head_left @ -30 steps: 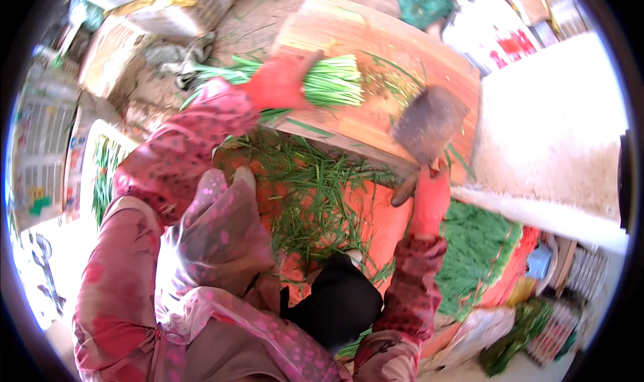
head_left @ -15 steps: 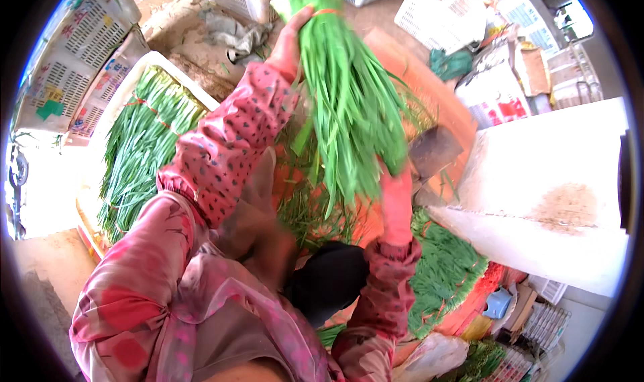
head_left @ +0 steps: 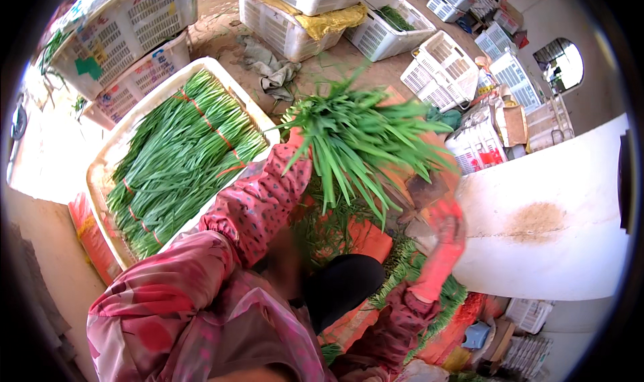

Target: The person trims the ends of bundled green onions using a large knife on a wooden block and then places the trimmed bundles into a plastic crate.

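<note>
My left hand is closed around the stem end of a bunch of garlic chives, and most of its fingers are hidden behind the leaves. The long green leaves fan out to the right and droop, their tips blurred. Apart from the bunch, to its lower right, my right hand is raised with fingers apart and nothing in it, slightly smeared by motion. Beneath the bunch, loose chive leaves lie scattered on an orange sheet. More chives lie in a row beside my right forearm.
At left, a white tub holds tied chive bunches. Stacked white crates stand at the back, and others at far left. A grey cloth lies on the floor. A large white block-like surface borders my right side.
The bunch has come lower and nearer, turning so its leaves point right. My right hand has let go of the leaf ends and moved off to the right. The whole view has shifted.
</note>
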`<state>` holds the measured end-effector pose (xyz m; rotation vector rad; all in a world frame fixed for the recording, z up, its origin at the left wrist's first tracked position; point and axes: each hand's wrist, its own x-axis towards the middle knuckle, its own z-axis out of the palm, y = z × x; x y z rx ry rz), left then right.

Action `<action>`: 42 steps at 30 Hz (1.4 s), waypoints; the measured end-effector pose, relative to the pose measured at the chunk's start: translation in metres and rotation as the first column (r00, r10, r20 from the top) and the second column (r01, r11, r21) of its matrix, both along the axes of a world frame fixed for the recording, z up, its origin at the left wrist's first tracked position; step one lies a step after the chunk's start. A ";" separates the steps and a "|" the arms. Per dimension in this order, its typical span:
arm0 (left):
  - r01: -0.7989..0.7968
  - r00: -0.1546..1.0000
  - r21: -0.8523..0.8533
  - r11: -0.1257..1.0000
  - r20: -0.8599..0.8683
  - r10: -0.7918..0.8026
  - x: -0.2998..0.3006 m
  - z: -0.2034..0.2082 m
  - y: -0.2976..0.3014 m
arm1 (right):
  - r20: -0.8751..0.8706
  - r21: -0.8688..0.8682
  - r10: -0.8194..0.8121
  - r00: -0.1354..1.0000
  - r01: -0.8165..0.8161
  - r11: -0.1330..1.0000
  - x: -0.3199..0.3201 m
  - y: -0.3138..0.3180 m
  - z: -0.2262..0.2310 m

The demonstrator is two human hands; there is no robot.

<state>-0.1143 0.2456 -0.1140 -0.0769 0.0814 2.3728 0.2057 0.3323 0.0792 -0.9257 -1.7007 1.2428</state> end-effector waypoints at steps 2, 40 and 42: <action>-0.032 0.999 -0.010 0.999 0.002 0.032 -0.004 0.008 -0.024 | -0.016 0.198 0.023 1.000 -0.019 0.980 -0.021 -0.020 0.046; -0.078 0.990 0.057 0.995 -0.111 0.084 -0.015 0.078 -0.188 | 0.082 0.395 0.430 0.899 -0.425 0.814 -0.123 -0.167 0.042; 0.031 0.977 0.172 0.985 -0.211 0.006 -0.006 0.087 -0.197 | 0.311 0.449 0.551 0.774 -0.631 0.633 -0.144 -0.178 0.034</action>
